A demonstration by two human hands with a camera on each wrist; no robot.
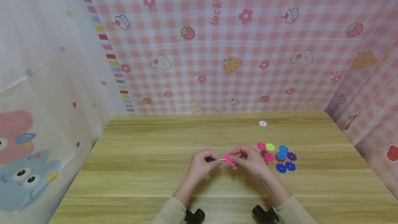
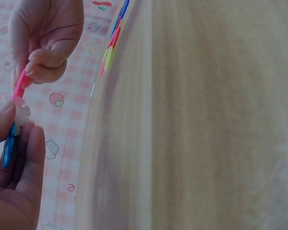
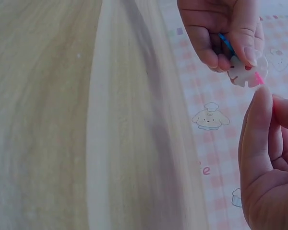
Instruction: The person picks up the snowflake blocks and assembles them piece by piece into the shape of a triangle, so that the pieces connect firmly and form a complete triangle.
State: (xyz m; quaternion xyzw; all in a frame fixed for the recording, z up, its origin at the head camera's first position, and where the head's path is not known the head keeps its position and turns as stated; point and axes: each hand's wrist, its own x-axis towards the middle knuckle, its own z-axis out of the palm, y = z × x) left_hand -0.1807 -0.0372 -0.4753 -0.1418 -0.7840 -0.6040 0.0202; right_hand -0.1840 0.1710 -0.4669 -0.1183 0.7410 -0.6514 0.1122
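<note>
My left hand (image 1: 200, 164) pinches a white notched snowflake disc (image 2: 23, 112) between thumb and fingers. A blue snowflake disc (image 2: 8, 146) joins the white one at an angle and lies partly hidden among the left fingers. In my right hand (image 1: 249, 161) a pink snowflake disc (image 1: 228, 159) is held by thumb and fingertips. Its edge meets the rim of the white disc, with the two set crosswise in the left wrist view. Both hands are close together above the wooden table (image 1: 140, 168). In the right wrist view, right fingertips hide most of the pink disc.
Right of the hands lies a loose group of snowflake discs, among them a yellow-green disc (image 1: 270, 147), a purple disc (image 1: 291, 156) and a dark blue disc (image 1: 281, 168). Farther back is a single white disc (image 1: 263, 123). A pink checked cloth (image 1: 211, 51) hangs behind the table.
</note>
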